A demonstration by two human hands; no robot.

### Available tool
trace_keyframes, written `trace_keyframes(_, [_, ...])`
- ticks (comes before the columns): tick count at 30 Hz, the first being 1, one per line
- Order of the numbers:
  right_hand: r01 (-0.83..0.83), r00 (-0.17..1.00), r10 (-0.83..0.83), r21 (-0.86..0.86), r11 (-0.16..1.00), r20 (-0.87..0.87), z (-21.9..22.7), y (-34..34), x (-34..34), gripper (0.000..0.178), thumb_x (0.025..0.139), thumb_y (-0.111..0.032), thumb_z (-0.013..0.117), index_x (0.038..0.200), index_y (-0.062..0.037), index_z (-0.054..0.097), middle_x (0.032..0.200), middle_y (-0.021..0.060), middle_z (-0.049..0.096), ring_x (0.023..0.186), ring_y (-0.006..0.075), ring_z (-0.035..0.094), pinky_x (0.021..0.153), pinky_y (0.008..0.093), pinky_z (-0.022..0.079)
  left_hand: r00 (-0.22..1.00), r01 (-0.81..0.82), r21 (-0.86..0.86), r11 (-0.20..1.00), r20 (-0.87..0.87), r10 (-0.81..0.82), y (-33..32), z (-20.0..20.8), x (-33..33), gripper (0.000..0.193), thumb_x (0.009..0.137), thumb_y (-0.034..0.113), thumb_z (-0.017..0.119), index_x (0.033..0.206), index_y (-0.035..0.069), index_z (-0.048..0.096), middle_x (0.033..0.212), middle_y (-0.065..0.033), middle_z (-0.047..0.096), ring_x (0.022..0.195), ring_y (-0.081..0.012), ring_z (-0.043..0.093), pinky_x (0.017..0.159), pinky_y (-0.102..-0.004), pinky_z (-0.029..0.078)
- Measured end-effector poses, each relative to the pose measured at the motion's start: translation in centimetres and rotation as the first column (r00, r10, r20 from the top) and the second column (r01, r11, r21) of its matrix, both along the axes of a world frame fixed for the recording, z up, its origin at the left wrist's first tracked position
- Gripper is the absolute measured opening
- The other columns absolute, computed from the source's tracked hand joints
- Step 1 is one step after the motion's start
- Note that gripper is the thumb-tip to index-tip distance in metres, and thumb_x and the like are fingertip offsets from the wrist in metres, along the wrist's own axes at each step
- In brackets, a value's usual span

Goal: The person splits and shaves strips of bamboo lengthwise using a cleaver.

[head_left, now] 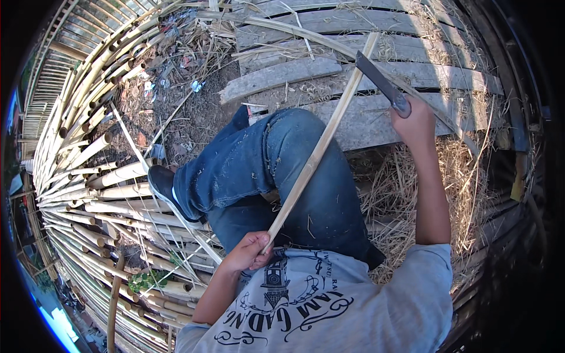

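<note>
Diagonally over the plank platform (374,125) and a jeans-clad leg (338,194) runs the long pale strip (322,143), away and rightward from the wearer. The dark blade (379,80) overlaps its far part; contact is unclear. The right hand (414,120), nearer there, grips the blade; the left hand (250,252) clasps the strip's near end, fingers curled.

The left hand (252,250) is curled close to the torso (353,306), thumb (262,240) on top. The right hand (414,122) is clenched farther forward, its bare forearm (432,191) extended ahead
</note>
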State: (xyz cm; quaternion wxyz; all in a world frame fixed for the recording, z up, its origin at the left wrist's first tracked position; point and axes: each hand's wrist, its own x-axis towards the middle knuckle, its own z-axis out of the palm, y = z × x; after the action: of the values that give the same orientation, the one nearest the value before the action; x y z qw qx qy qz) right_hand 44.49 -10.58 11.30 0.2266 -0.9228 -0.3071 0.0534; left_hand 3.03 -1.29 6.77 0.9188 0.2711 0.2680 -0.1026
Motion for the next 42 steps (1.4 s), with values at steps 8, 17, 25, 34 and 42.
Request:
trace_keyframes(8, [-0.308,0.948,0.311,-0.051,0.950,0.067,-1.0,-0.1,-3.7,0.018,0.064,-0.018,0.065,0.074,-0.0023,0.062,0.066,0.0187,0.061,0.066,0.0386,0.062,0.061,0.0433,0.049,0.997,0.041,-0.117,0.992,-0.061,-0.049,-0.6,-0.7,-3.3,0.038,0.098,0.039,0.047,0.075,0.009,0.047,0.048,0.0036,0.033,0.037,-0.0043,0.028,0.031,-0.0201,0.023])
trace_keyframes(17, [0.111,0.994,-0.111,-0.041,0.993,0.007,1.4,-1.8,-1.3,0.024,0.075,-0.021,0.062,0.071,0.0022,0.059,0.059,0.0190,0.058,0.058,0.0329,0.060,0.057,0.0410,0.045,0.987,0.127,-0.096,0.987,-0.091,-0.136,-0.7,-2.8,-7.3,0.039,0.095,0.041,0.052,0.077,0.007,0.051,0.051,0.0029,0.037,0.036,-0.0037,0.029,0.031,-0.0195,0.023])
trace_keyframes(25, [0.302,0.874,-0.116,0.339,0.891,-0.472,-1.3,-4.7,-6.3,0.050,0.076,-0.043,0.074,0.066,0.0005,0.051,0.054,0.0013,0.036,0.053,0.0099,0.032,0.049,0.0283,0.031,0.975,0.138,-0.002,0.990,-0.174,-0.136,0.3,-0.4,-5.0,0.046,0.094,0.049,0.049,0.076,0.006,0.051,0.057,0.0043,0.038,0.045,-0.0044,0.031,0.040,-0.0197,0.025])
trace_keyframes(34, [-0.542,0.839,0.544,-0.070,0.838,0.014,-1.3,-1.9,-9.2,0.073,0.060,-0.078,0.063,0.061,-0.0065,0.051,0.053,0.0111,0.055,0.049,0.0291,0.059,0.047,0.0389,0.046,0.963,0.233,0.163,0.959,-0.174,-0.205,-0.2,-1.3,-4.9,0.051,0.097,0.052,0.039,0.067,0.011,0.045,0.060,0.0054,0.038,0.050,-0.0045,0.033,0.045,-0.0191,0.028])
trace_keyframes(42, [-0.055,0.977,0.025,0.136,0.989,0.211,-3.3,-1.5,0.6,0.072,0.068,-0.074,0.061,0.068,-0.0027,0.055,0.052,0.0119,0.050,0.052,0.0324,0.055,0.050,0.0405,0.043,0.970,0.230,0.212,0.950,-0.135,-0.204,-0.9,-1.9,-5.8,0.051,0.097,0.051,0.039,0.066,0.011,0.044,0.059,0.0051,0.039,0.049,-0.0043,0.032,0.044,-0.0192,0.027])
